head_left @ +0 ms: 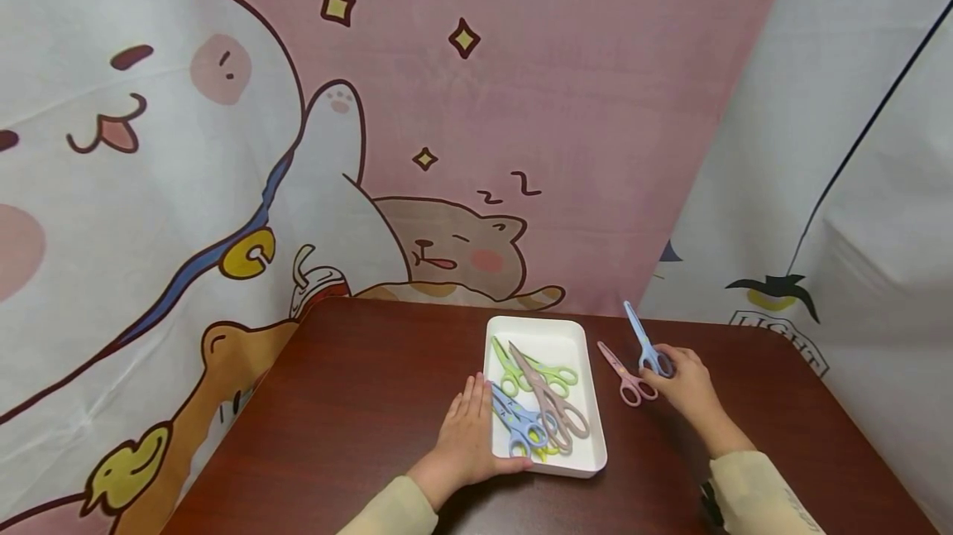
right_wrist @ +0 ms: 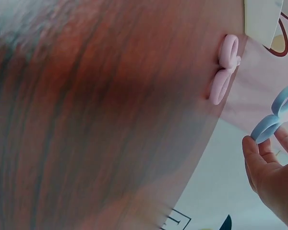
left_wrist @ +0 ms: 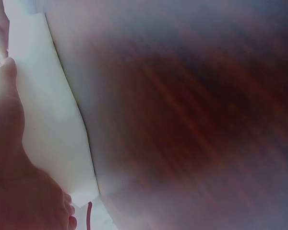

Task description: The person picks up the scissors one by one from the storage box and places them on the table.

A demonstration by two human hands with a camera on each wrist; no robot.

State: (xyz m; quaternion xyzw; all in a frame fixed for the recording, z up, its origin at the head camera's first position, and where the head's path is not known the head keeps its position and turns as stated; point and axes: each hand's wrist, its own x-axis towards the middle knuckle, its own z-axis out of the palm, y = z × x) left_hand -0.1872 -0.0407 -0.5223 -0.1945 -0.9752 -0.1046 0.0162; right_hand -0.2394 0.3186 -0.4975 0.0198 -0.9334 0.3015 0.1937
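Observation:
Blue scissors (head_left: 646,343) are raised above the table, their handle loops pinched by my right hand (head_left: 691,386), with the blades pointing away. In the right wrist view the fingers grip the blue loops (right_wrist: 266,128). Pink scissors (head_left: 628,374) lie on the table just left of that hand. My left hand (head_left: 469,434) rests against the near left corner of a white tray (head_left: 598,444), fingers straight along its side and thumb along the front rim. Inside the tray lie green scissors (head_left: 514,370), greyish-pink scissors (head_left: 549,403) and blue scissors (head_left: 524,423), partly overlapping.
The dark brown wooden table (head_left: 372,403) runs back to a cartoon-printed cloth (head_left: 581,146) hanging behind it. A yellow-green piece (head_left: 547,451) shows under the scissors at the tray's near end. A dark object (head_left: 711,503) sits by the right sleeve.

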